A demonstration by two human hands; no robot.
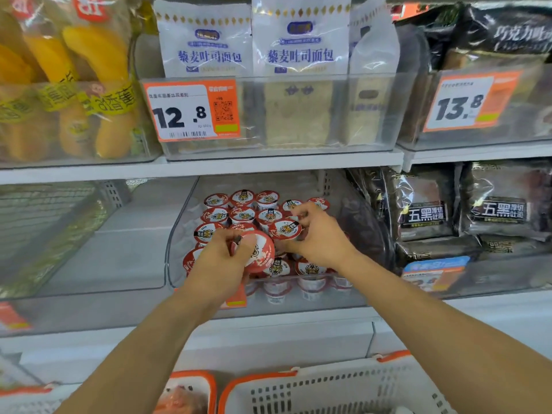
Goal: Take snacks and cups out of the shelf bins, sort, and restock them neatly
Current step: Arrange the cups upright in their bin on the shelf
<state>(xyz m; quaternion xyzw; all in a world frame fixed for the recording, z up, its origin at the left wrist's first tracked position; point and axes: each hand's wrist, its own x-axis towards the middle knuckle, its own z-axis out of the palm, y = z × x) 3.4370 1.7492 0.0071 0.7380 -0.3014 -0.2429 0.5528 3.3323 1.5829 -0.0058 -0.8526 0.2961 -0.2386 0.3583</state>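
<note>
The left hand (222, 258) grips 1 red-lidded cup (257, 249), tipped so its lid faces the camera, just above the front rows of the clear bin (176, 234) on the lower shelf. The right hand (316, 231) reaches in beside it, fingers curled around the rim of another cup (285, 230) standing among the packed cups.

The risk I see is crowding: both hands work inside the same bin, and the tilted cup hangs right over its neighbours. A slip of the left hand's hold would likely drop it onto the upright lids and knock the rows askew. The right wrist also sits close to the front cups, so a careless pull could drag 1 or 2 over the bin's low front lip.

The clear bin holds many cups with tiger-printed lids, standing close together in rows. To the left of the bin, a second clear bin (89, 249) shows no stock that I can make out. To the right of the bin lie dark bread packs (424, 210). Above it, another bin holds white toast bags (298, 55) behind a 12.8 price tag (191, 110). Below it, white baskets (343, 392) with orange rims wait; the left one's contents are too blurred to name.
</note>
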